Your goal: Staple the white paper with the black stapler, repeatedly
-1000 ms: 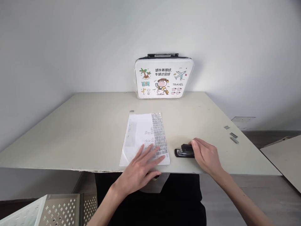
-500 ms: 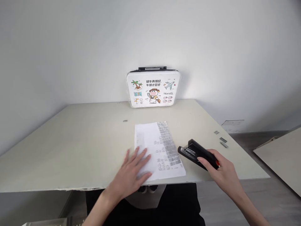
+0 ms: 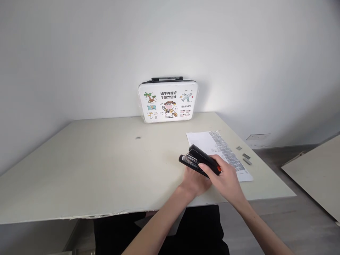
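Note:
A black stapler (image 3: 203,159) with a red spot near its back end is in my right hand (image 3: 225,179), thumb on its near side. Its jaws point left and stand apart. Under the stapler lies my left hand (image 3: 196,182), at the lower left corner of the printed paper (image 3: 203,138); its fingers are hidden behind the stapler and my right hand. The paper rests flat on the right part of the table, white with a grey patterned strip along its right side.
A white case (image 3: 168,101) with cartoon prints and a black handle leans upright against the wall. Several small staple strips (image 3: 246,156) lie near the table's right edge, and another staple piece (image 3: 137,138) lies left of the middle. The table's front edge (image 3: 106,214) looks chipped.
The paper has slid right across the table, with my left hand moving the same way. My right hand has brought the stapler left, over my left hand. The view has shifted slightly.

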The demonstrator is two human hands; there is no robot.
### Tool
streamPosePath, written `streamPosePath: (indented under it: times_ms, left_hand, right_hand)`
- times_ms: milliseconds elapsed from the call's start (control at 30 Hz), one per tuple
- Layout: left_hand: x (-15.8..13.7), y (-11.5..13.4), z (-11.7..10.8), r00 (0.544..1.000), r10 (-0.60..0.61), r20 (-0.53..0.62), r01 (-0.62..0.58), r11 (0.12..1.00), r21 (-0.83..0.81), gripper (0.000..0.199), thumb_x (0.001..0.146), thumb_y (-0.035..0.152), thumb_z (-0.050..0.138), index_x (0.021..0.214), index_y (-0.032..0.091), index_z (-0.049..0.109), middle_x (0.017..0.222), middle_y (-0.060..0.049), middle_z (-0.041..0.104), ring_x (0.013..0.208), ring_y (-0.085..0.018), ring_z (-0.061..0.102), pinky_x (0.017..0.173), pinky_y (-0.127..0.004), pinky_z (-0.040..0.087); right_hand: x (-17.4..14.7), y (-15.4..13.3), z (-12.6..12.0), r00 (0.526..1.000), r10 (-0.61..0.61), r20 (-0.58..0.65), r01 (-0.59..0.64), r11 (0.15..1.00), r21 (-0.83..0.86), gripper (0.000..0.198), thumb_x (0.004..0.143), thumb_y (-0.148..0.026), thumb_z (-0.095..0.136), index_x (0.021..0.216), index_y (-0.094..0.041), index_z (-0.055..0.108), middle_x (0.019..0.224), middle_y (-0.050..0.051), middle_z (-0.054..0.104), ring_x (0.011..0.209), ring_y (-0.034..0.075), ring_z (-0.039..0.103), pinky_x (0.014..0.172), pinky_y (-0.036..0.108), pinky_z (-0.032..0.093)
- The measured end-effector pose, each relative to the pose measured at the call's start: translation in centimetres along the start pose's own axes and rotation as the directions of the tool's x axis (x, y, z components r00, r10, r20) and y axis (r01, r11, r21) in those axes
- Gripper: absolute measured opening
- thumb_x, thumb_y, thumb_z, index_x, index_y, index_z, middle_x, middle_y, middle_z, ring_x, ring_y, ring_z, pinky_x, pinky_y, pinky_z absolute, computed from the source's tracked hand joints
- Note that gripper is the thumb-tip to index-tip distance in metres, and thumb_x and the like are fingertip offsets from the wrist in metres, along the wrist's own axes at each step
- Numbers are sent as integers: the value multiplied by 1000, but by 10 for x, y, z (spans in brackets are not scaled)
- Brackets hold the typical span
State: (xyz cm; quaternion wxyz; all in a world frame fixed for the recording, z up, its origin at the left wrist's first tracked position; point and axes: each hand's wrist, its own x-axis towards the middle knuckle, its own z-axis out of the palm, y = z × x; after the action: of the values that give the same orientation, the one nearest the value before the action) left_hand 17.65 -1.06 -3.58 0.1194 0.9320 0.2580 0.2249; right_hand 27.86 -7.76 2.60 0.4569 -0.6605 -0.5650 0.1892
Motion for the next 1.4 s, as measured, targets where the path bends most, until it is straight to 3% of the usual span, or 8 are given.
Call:
streamPosePath:
  times_ms: [233, 300, 400, 500, 667, 1033, 1233, 1400]
  left_hand:
    - [-59, -25, -58, 998, -17, 53, 25, 987, -162, 37, 106, 38, 54, 138, 22, 63, 147, -8, 64, 145, -28, 50, 123, -48, 41]
    - [-88, -37, -83, 987, -152, 40, 158, 956, -247, 40, 107, 38, 51, 145, 26, 59, 151, -5, 61, 148, -26, 47, 120, -46, 46]
    - [-125, -53, -115, 908, -418, 1, 385, 835, -392, 35, 107, 44, 48, 129, 29, 71, 135, -4, 72, 127, -25, 67, 109, -42, 54]
    - [-145, -62, -131, 773, -628, -85, 504, 690, -519, 37, 104, 51, 51, 113, 25, 75, 108, -6, 79, 105, -25, 74, 100, -40, 57]
    - [-153, -66, -130, 576, -781, -242, 567, 594, -570, 38, 101, 54, 54, 105, 22, 73, 86, -4, 72, 87, -22, 70, 85, -33, 55]
    - [-158, -61, -126, 396, -853, -341, 554, 518, -651, 35, 97, 52, 61, 113, 22, 67, 112, -8, 72, 103, -25, 68, 88, -34, 52]
    - [-160, -57, -127, 227, -892, -391, 548, 449, -706, 44, 100, 58, 56, 130, 26, 61, 141, -11, 60, 126, -30, 58, 94, -39, 52]
    - [-163, -59, -126, 181, -905, -384, 427, 424, -799, 31, 103, 49, 59, 128, 30, 64, 146, -5, 57, 144, -27, 45, 119, -40, 37]
  right_hand:
    - [30, 1, 21, 993, -83, 86, 80, 996, 28, 38, 95, -61, 60, 97, -24, 66, 87, 3, 74, 75, 22, 65, 67, 32, 50]
    - [41, 3, 33, 985, -113, 128, 111, 993, 25, 38, 95, -61, 59, 98, -24, 66, 89, 3, 74, 77, 22, 65, 69, 33, 49]
    - [54, 6, 58, 963, -174, 204, 169, 985, 43, 37, 96, -59, 59, 102, -24, 67, 94, 4, 74, 82, 23, 66, 73, 33, 49]
    - [59, 5, 85, 935, -221, 279, 214, 975, 56, 36, 96, -58, 61, 102, -24, 66, 95, 4, 74, 84, 22, 66, 74, 33, 49]
    - [53, -3, 109, 891, -244, 382, 231, 970, 81, 36, 94, -59, 63, 103, -24, 65, 95, 4, 73, 85, 22, 65, 76, 33, 49]
    - [49, 11, 118, 935, -134, 329, 17, 942, 335, 46, 109, -55, 29, 121, -25, 62, 115, 7, 75, 110, 23, 70, 101, 39, 51]
    - [48, 12, 123, 942, -159, 296, 70, 955, 289, 45, 110, -52, 27, 120, -27, 63, 112, 7, 75, 106, 25, 70, 96, 42, 52]
    - [45, 8, 117, 882, -283, 376, 214, 953, 216, 26, 101, -48, 58, 113, -26, 67, 110, 6, 75, 102, 26, 70, 90, 41, 54]
